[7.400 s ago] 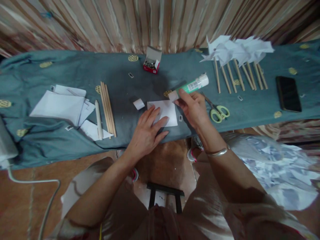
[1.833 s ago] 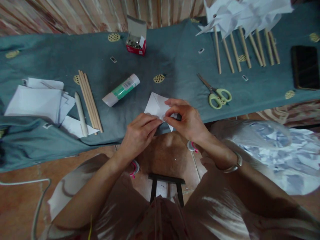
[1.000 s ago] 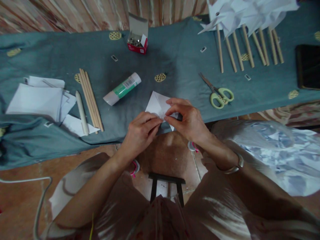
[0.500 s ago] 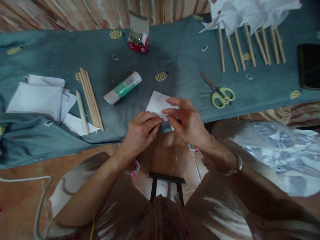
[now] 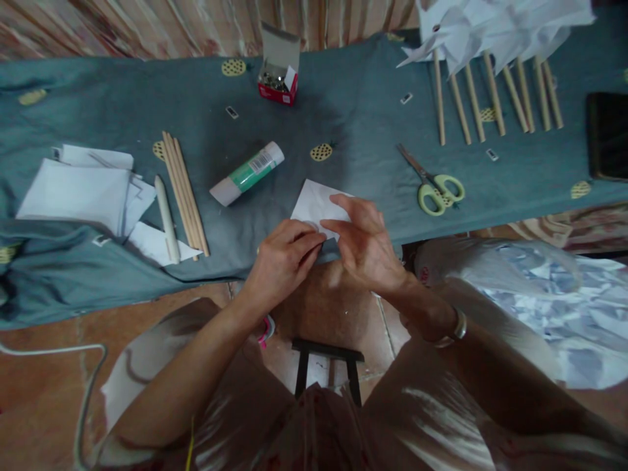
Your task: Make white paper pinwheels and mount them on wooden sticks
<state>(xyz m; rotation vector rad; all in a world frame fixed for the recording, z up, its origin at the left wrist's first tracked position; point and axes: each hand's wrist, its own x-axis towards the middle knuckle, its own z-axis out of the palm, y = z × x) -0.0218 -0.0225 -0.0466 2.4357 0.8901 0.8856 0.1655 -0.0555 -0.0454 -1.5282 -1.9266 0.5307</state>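
A small white sheet of paper (image 5: 314, 198), folded, lies at the near edge of the cloth-covered table. My left hand (image 5: 283, 255) pinches its lower edge between thumb and fingers. From the other side my right hand (image 5: 369, 243) grips the paper, its thumb low and its forefinger reaching across the top; the right-hand part is hidden under it. Beyond the paper lies a glue stick (image 5: 248, 173) with a green label. To the right are scissors (image 5: 434, 188) with pale green handles, their blades pointing away.
At left are white paper pieces (image 5: 73, 196), a pale pointed stick (image 5: 167, 219) and several wooden sticks (image 5: 184, 196). A red box (image 5: 278, 91) of small metal pieces stands open at the back. Several paper pinwheels (image 5: 490, 33) lie back right, near a dark device (image 5: 608, 134). A plastic bag (image 5: 530, 281) sits below right.
The view has shifted slightly. My right hand has turned a little on the paper, and the paper corner that stuck out below its fingers has been folded up. My left hand keeps its pinch.
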